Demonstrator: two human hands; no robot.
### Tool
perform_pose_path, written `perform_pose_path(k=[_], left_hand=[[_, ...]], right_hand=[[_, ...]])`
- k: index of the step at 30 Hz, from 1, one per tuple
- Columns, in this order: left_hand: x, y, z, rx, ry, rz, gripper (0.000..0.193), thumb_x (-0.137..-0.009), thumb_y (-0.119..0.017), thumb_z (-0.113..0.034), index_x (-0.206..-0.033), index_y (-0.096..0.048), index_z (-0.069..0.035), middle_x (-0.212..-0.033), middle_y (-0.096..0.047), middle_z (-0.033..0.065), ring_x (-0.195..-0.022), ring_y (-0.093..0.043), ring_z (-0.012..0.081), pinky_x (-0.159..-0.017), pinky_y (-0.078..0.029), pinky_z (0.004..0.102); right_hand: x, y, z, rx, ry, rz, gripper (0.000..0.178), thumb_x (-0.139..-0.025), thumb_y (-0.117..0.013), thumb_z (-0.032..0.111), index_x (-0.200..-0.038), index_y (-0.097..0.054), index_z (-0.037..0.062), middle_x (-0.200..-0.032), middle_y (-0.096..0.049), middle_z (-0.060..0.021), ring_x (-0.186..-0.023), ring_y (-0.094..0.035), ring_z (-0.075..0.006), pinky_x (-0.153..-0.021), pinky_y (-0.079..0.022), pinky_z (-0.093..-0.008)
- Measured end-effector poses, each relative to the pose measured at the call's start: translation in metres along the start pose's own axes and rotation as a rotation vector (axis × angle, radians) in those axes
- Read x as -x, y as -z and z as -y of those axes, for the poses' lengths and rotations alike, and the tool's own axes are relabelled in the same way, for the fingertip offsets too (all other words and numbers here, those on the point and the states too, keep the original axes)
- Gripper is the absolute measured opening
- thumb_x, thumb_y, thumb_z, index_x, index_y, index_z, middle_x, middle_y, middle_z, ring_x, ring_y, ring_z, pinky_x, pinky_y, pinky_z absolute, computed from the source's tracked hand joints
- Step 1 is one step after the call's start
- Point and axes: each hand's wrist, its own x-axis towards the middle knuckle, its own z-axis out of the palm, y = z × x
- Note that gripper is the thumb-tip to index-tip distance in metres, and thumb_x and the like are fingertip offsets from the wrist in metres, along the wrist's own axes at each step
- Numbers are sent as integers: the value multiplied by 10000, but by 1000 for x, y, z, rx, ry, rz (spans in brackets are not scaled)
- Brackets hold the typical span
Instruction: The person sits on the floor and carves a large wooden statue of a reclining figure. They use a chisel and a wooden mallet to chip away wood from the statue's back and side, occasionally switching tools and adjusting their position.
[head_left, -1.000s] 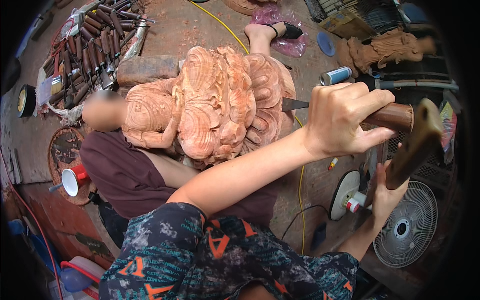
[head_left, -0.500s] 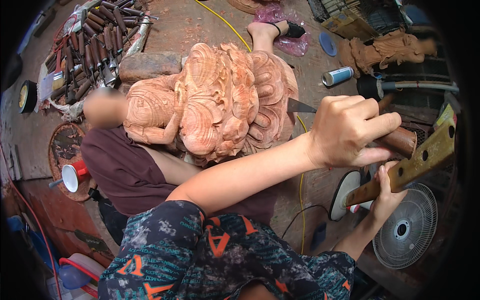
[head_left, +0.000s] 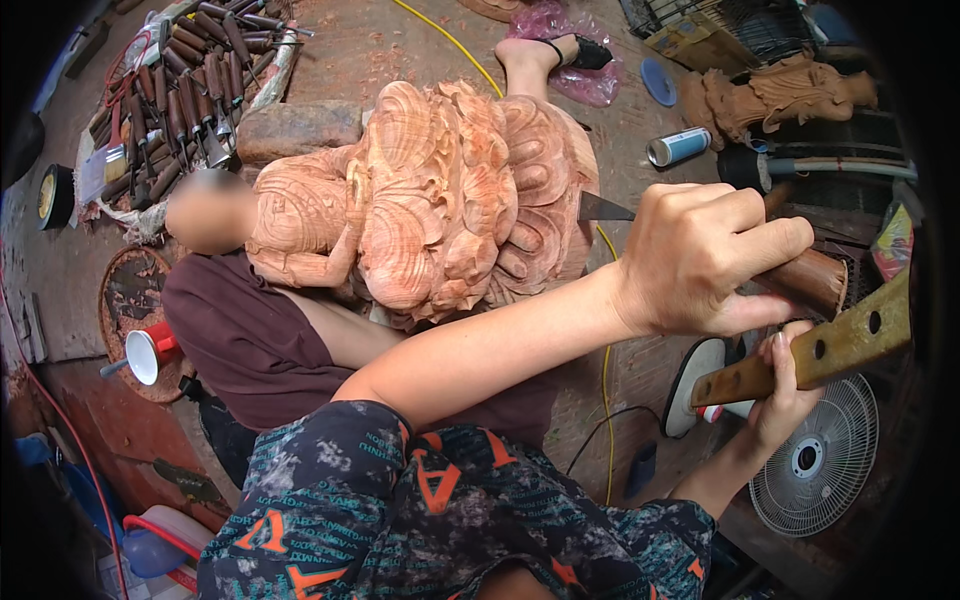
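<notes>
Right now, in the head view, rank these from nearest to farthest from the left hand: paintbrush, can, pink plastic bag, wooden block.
From the left hand:
1. Can, just beyond it
2. Pink plastic bag, farther up, leftward
3. Wooden block, well left, beside the carving
4. Paintbrush, far left

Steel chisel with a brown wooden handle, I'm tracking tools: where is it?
In the head view, the chisel is right of centre, gripped in the left hand, its blade toward the large reddish-brown carved wooden figure.

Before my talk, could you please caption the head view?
Left hand holds chisel at wooden statue; right hand grips a holed bar.
</notes>
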Motion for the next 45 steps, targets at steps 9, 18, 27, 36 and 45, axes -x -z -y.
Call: perform_pose_path(k=[9, 18, 27, 36, 45], left_hand=[[-1, -1, 2, -9, -18, -46, 409, -529, -789, -277, -887, -671, -119, -580, -514, 12, -486, -538, 187, -455, -439, 299], [0, -5, 6, -23, 53, 9, 380, -586, -786, -294, -908, -658, -139, -618, -538, 22, -538, -562, 215, -501, -455, 318], [-1, -2, 7, -54, 62, 46, 369, -616, -772, -319, -923, -658, -149, -640, -565, 29, -556, -576, 223, -507, -459, 329], [0, -4, 8, -50, 81, 78, 376, -625, -772, -337, -932, -660, -151, -638, -571, 30, -560, -589, 223, -506, -460, 334], [3, 1, 10, -48, 70, 120, 391, -609, -785, -336, -929, -671, -142, -643, -579, 31, -554, -591, 220, -504, -464, 329]], right_hand=[[-2, -7, 5, 4, 24, 3, 600, -857, -555, -43, -1391, -283, -19, -835, -488, -62, -715, -475, -119, -679, -438, -259], [-3, -14, 10, 109, 30, -72, 606, -807, -578, -57, -1360, -331, -32, -786, -502, -32, -668, -483, -88, -637, -422, -209], [0, -3, -9, 322, 94, -112, 452, -797, -655, -67, -1221, -503, -32, -828, -521, -11, -734, -487, -80, -729, -408, -208], [4, 3, -24, 366, 102, -96, 503, -807, -636, -78, -1274, -457, -28, -842, -500, 1, -729, -448, -56, -723, -399, -196], [4, -7, -12, 286, 101, -30, 525, -769, -608, -140, -1262, -461, -35, -856, -513, -14, -757, -473, -79, -760, -396, -193]])
